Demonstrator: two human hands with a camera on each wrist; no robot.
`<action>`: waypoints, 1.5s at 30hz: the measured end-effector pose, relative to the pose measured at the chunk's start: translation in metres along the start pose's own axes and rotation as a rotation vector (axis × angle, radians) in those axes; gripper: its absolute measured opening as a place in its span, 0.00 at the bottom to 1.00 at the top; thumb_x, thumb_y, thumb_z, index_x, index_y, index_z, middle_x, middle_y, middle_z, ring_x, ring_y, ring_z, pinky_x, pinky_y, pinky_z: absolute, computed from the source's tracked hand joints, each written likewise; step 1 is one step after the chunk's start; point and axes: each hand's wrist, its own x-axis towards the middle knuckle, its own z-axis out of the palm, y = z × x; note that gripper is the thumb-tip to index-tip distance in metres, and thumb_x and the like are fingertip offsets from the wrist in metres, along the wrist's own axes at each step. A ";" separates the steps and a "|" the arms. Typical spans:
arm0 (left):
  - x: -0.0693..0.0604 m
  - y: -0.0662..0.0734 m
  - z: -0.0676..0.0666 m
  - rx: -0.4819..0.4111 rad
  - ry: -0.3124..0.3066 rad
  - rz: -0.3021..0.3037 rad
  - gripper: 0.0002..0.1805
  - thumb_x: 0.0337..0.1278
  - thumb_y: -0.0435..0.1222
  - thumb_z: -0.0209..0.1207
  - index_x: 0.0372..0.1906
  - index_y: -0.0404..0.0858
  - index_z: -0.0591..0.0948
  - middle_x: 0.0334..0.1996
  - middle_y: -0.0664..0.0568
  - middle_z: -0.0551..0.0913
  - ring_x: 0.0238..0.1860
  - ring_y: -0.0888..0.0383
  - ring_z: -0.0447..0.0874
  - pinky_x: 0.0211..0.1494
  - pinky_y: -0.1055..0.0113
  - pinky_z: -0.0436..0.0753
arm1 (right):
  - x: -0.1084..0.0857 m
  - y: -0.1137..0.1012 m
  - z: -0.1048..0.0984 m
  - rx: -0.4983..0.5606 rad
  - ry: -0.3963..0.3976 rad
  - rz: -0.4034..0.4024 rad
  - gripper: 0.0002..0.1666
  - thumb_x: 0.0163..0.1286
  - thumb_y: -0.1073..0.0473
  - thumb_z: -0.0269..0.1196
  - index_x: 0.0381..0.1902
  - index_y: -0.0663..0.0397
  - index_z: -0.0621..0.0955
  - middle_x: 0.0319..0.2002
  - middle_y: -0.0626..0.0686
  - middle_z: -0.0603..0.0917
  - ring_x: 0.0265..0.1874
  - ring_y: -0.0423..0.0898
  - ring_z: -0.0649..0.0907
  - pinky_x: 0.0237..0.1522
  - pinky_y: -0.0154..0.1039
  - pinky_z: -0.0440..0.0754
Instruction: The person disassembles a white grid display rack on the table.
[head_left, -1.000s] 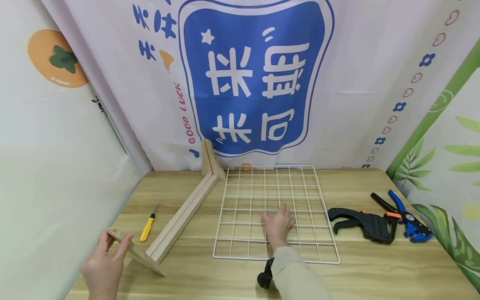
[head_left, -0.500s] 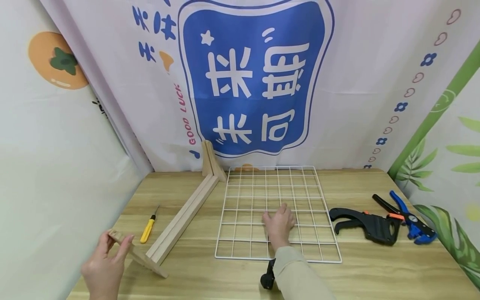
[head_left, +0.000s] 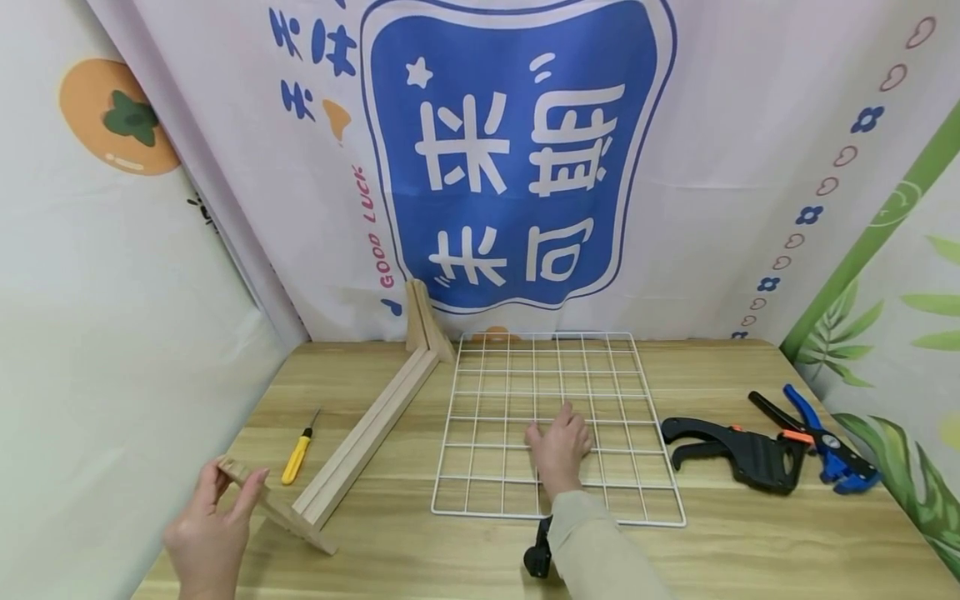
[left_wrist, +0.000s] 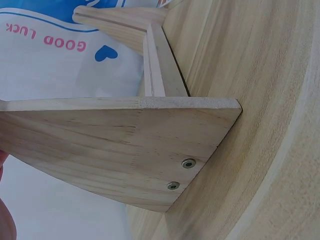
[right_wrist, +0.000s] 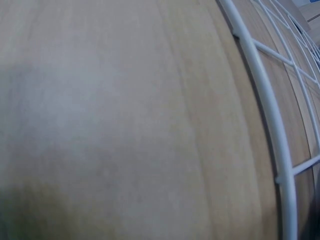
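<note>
My left hand pinches the upper end of a light wooden end piece between thumb and fingers. That piece stands at the near end of a long wooden bar, with a matching upright at the far end. The left wrist view shows two metal bolts in the end piece's lower part. My right hand rests on a white wire grid lying flat on the table. Its fingers look relaxed; their tips are partly hidden. In the right wrist view only the grid's edge shows, not the hand.
A yellow-handled screwdriver lies left of the wooden bar. Right of the grid lie a black gun-shaped tool and a blue-and-black plier-like tool. A black device sits beside the right sleeve. A printed curtain hangs behind the wooden table.
</note>
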 end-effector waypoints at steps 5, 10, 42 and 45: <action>0.000 0.000 0.000 0.049 -0.025 -0.004 0.21 0.38 0.35 0.72 0.36 0.25 0.78 0.35 0.32 0.82 0.41 0.53 0.84 0.43 0.97 0.63 | 0.001 0.000 -0.001 -0.016 -0.006 0.000 0.44 0.55 0.50 0.65 0.63 0.67 0.62 0.42 0.65 0.71 0.42 0.59 0.68 0.46 0.52 0.64; 0.001 -0.001 0.001 0.031 -0.031 -0.005 0.21 0.36 0.33 0.72 0.36 0.24 0.78 0.34 0.32 0.83 0.41 0.58 0.84 0.41 0.97 0.65 | 0.001 0.000 -0.001 -0.027 -0.016 0.012 0.46 0.55 0.49 0.65 0.63 0.66 0.60 0.41 0.64 0.70 0.41 0.57 0.68 0.45 0.51 0.65; 0.014 0.018 -0.008 -0.160 -0.109 -0.411 0.30 0.41 0.32 0.71 0.55 0.35 0.76 0.54 0.38 0.76 0.57 0.72 0.70 0.61 0.82 0.67 | 0.019 -0.022 -0.039 -0.003 -0.274 0.099 0.45 0.62 0.46 0.59 0.65 0.70 0.58 0.56 0.74 0.67 0.56 0.69 0.69 0.57 0.60 0.70; 0.024 0.035 -0.009 -0.224 0.008 -0.328 0.34 0.39 0.31 0.70 0.59 0.36 0.73 0.61 0.41 0.71 0.66 0.50 0.64 0.71 0.69 0.59 | 0.032 -0.038 -0.066 -0.002 -0.365 0.026 0.43 0.63 0.46 0.58 0.67 0.66 0.58 0.61 0.72 0.66 0.58 0.68 0.69 0.59 0.60 0.70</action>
